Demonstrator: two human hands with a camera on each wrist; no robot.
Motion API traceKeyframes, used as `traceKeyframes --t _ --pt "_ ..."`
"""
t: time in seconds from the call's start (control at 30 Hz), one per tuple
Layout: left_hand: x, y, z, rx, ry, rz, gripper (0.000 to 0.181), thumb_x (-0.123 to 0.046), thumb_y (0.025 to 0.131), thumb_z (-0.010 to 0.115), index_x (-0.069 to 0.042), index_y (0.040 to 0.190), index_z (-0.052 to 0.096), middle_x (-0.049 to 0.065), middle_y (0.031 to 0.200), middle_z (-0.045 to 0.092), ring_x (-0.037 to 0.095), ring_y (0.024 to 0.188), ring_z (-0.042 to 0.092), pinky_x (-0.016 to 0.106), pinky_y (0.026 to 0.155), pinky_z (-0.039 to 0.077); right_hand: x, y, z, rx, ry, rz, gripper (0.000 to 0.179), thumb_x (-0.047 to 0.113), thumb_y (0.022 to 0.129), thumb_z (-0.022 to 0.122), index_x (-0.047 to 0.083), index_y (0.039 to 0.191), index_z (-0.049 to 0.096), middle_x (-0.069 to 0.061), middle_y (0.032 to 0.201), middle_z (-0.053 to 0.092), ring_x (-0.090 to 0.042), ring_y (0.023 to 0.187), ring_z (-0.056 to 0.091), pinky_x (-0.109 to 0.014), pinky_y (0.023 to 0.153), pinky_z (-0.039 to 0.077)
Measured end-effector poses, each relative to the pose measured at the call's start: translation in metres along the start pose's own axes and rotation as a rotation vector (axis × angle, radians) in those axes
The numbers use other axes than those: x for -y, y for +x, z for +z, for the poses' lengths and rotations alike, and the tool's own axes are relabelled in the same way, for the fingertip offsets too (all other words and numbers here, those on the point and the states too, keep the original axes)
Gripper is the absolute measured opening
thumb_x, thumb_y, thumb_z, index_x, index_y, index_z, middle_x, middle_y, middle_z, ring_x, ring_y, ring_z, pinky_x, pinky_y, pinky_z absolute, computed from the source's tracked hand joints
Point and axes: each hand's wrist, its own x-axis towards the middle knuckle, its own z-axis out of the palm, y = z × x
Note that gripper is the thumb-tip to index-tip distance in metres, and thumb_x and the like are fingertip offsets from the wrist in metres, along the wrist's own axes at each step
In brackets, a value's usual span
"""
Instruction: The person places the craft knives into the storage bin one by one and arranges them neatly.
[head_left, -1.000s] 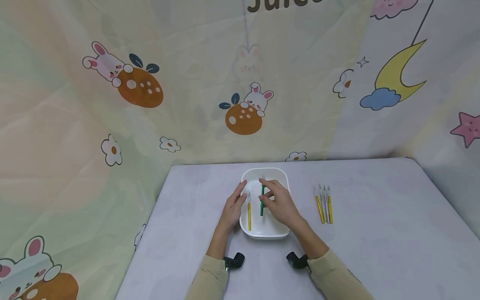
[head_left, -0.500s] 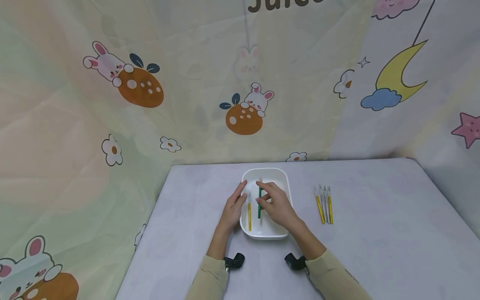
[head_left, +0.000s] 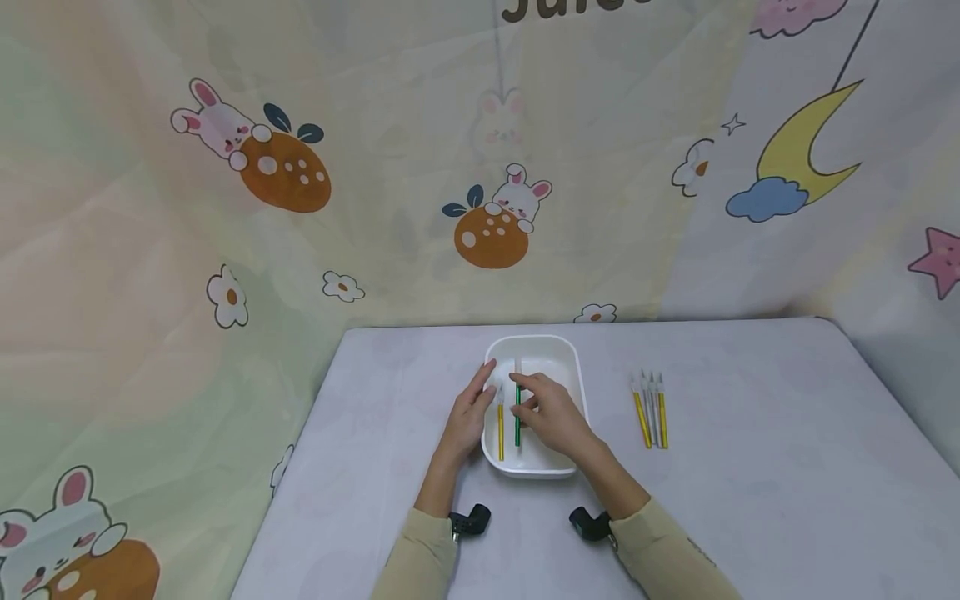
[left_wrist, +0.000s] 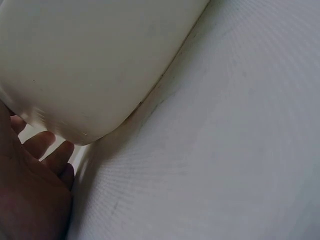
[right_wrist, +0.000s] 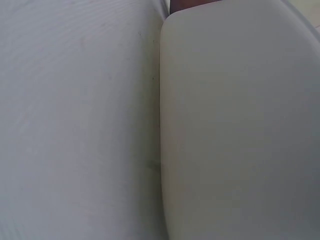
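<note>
A white rectangular tray (head_left: 551, 354) stands on the table. My left hand (head_left: 463, 421) rests along its left rim, fingers mostly straight, thumb and forefinger reaching over the edge. In the left wrist view, other fingers of the left hand (left_wrist: 37, 170) touch the tray's outer wall. My right hand (head_left: 553, 414), above the tray, pinches a slim green craft knife (head_left: 517, 437) with a pale clear tip. The knife points away from me; whether it touches the tray floor I cannot tell. A yellow craft knife (head_left: 501, 433) lies left of it, roughly parallel.
Several yellow and silver craft knives (head_left: 649, 412) lie close together on the table, right of the tray. A pale cloth (head_left: 757, 467) covers the table. A printed curtain (head_left: 390, 208) hangs behind. The right wrist view shows just the tray's outer wall (right_wrist: 235, 125) and cloth.
My right hand has moved slightly left and towards me, bringing the green craft knife nearer the yellow one. The left hand stays at the tray's rim.
</note>
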Motion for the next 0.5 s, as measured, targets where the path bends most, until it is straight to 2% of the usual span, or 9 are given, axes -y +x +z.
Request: traceKeyframes --t 0.2,0.5 --pt "-0.0002 0.0006 -0.0003 0.011 -0.012 0.007 0.047 -0.034 0.112 0.045 -0.036 0.159 0.043 -0.006 0.172 0.026 0.017 0.162 0.017 0.048 0.133 0.014 0.0006 0.0003 0.0001 0.040 -0.038 0.028 0.058 0.007 0.092 0.079 0.008 0.146 0.059 -0.015 0.129 0.066 -0.008 0.072 0.067 -0.021 0.064 0.060" --pt "0.0018 0.0020 -0.0007 0.000 -0.016 0.001 0.048 -0.032 0.111 0.046 -0.030 0.159 0.043 -0.007 0.172 0.027 0.017 0.162 0.018 0.048 0.133 0.015 -0.0041 0.0015 0.0048 0.113 -0.100 0.044 0.053 0.008 0.091 0.079 0.005 0.142 0.063 -0.013 0.117 0.069 -0.009 0.066 0.066 -0.024 0.060 0.056"
